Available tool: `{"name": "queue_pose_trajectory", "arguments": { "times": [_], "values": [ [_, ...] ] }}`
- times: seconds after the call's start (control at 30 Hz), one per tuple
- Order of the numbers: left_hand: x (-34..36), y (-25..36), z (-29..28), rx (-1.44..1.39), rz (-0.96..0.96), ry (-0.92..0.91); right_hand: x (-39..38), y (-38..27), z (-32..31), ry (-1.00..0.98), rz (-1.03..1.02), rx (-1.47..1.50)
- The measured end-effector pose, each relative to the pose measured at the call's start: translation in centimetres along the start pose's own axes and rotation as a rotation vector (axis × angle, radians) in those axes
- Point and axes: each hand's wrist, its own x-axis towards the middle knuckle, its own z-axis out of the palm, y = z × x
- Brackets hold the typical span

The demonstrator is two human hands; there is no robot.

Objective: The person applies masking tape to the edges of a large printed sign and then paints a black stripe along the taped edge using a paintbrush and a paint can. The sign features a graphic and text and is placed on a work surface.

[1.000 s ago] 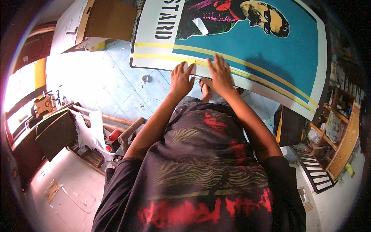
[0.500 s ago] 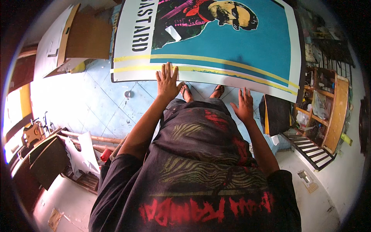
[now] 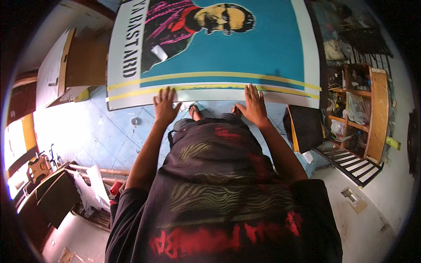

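Observation:
A large poster (image 3: 258, 48) lies ahead of me on a dark-edged board or tabletop. It has a teal ground, a portrait turned sideways, black lettering and a white margin. Two yellow tape strips (image 3: 210, 75) run along its near side, and the lower one looks smeared with teal at its middle. My left hand (image 3: 165, 106) rests on the near margin, fingers spread by the lower strip. Farther right, my right hand (image 3: 255, 104) lies on the same margin, fingers extended and fingertips at the lower strip. Neither hand holds anything. A small white scrap (image 3: 159, 53) sits on the portrait.
Blue floor tiles (image 3: 105, 140) and my sandalled feet show below the poster. A wooden shelf (image 3: 377, 114) with cluttered compartments stands at right, beside a black slatted rack (image 3: 348, 162) and a dark panel (image 3: 305, 127). A white-topped cabinet (image 3: 55, 65) is at left.
My right hand has moved from just off the poster's near edge onto its margin. My left hand has shifted slightly back from the tape. The whole view has turned a little.

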Motion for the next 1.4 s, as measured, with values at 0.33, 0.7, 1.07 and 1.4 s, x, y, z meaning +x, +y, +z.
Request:
{"name": "queue_pose_trajectory", "arguments": {
  "times": [0.33, 0.7, 1.07, 1.4],
  "values": [
    [-1.4, 0.7, -0.4, -0.135, -0.256, 0.155, -9.2, 24.2, -2.3, 0.115, 0.273, -0.143],
    [-21.3, 5.3, 9.0, -0.54, -0.743, -0.31, -12.4, 33.2, -4.3, 0.302, 0.187, 0.032],
    [-22.6, 15.5, 5.6, -1.006, -0.562, -0.389, -11.0, 39.5, -2.1, 0.521, 0.459, 0.146],
    [-19.7, 13.4, 0.9, -0.797, -0.555, -0.261, -9.2, 42.5, 3.3, 0.539, 0.684, 0.209]
  ]
}}
